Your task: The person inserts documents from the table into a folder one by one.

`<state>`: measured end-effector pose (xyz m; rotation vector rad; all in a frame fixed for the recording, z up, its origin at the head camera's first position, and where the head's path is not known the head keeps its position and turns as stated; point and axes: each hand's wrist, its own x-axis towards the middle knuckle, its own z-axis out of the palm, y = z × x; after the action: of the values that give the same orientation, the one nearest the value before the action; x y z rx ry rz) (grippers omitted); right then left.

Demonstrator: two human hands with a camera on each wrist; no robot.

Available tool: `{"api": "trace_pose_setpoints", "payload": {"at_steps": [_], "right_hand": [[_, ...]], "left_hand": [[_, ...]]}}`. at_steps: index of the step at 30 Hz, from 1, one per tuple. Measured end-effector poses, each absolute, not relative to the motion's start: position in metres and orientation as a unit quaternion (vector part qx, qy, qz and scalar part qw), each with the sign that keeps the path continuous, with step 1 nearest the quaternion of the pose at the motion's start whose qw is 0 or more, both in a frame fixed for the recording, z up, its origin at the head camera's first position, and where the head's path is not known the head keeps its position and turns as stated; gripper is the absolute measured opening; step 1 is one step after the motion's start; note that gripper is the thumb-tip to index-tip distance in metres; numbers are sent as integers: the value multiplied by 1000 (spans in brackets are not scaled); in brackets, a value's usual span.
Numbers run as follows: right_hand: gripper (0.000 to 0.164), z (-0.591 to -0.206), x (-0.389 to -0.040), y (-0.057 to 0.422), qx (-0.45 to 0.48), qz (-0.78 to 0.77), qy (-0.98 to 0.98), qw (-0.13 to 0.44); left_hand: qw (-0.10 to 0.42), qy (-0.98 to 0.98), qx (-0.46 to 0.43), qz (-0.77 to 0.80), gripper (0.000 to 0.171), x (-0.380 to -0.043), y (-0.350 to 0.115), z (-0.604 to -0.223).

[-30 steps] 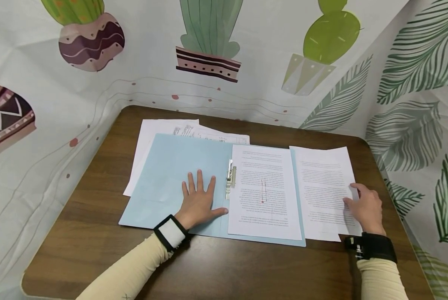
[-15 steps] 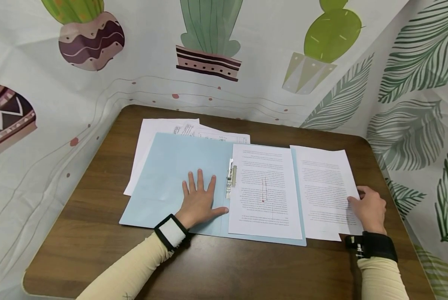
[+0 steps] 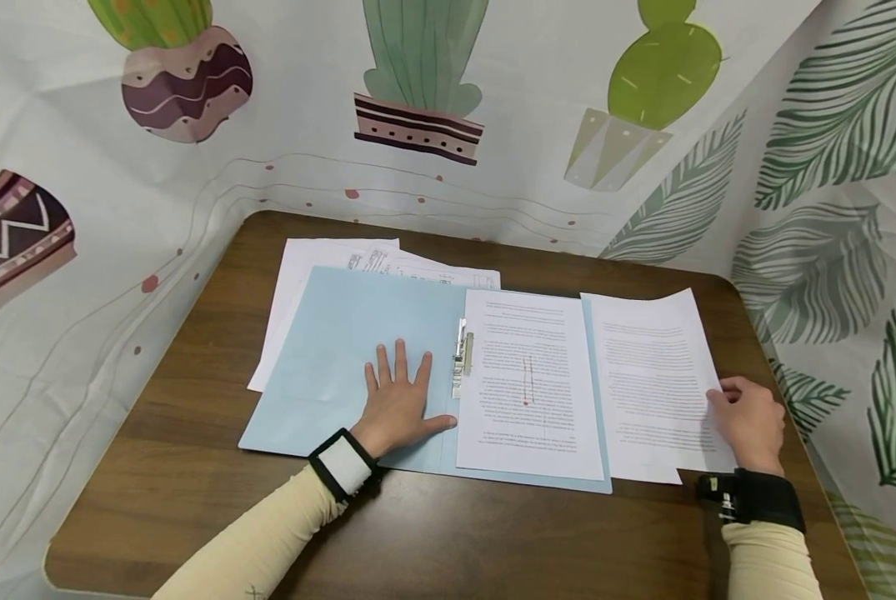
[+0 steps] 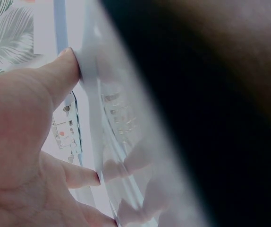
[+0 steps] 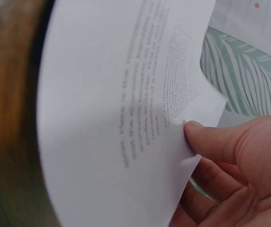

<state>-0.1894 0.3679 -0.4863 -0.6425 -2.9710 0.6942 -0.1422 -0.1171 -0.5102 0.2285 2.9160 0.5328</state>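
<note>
A light blue folder [image 3: 342,333] lies opened flat on the table, with a metal clip [image 3: 463,354] along its spine. On the folder's right side rests a printed sheet [image 3: 530,383] with red marks. My left hand [image 3: 398,410] presses flat on the folder's left cover, fingers spread and thumb at the spine. To the right, my right hand [image 3: 750,421] pinches the right edge of a printed sheet of paper [image 3: 650,375]. In the right wrist view the thumb lies on top of that paper [image 5: 102,118], with fingers curled beneath, and the sheet bends upward.
More printed papers [image 3: 297,258] stick out from under the folder at the back left. The brown wooden table [image 3: 448,533] has rounded corners. A white cloth [image 3: 282,83] printed with cacti and leaves hangs behind and at the sides.
My right hand has closed on the sheet's right edge and moved slightly right, drawing that paper a little the same way. The left hand has stayed in place.
</note>
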Motion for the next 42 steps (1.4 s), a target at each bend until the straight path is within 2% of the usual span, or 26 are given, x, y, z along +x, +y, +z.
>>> {"api": "trace_pose_setpoints", "payload": {"at_steps": [7, 20, 24, 34, 42], "right_hand": [[33, -473, -181, 378, -176, 228, -953, 92], [32, -422, -164, 384, -191, 229, -926, 231], [34, -413, -161, 381, -219, 223, -918, 245], [40, -402, -160, 375, -257, 257, -904, 227], [36, -414, -165, 361, -214, 293, -907, 213]], "left_hand": [[82, 977, 78, 180, 108, -142, -117, -510], [75, 979, 84, 170, 109, -144, -118, -514], [75, 979, 84, 170, 109, -144, -118, -513], [74, 979, 83, 171, 109, -144, -118, -513], [80, 979, 81, 171, 110, -145, -117, -515]]}}
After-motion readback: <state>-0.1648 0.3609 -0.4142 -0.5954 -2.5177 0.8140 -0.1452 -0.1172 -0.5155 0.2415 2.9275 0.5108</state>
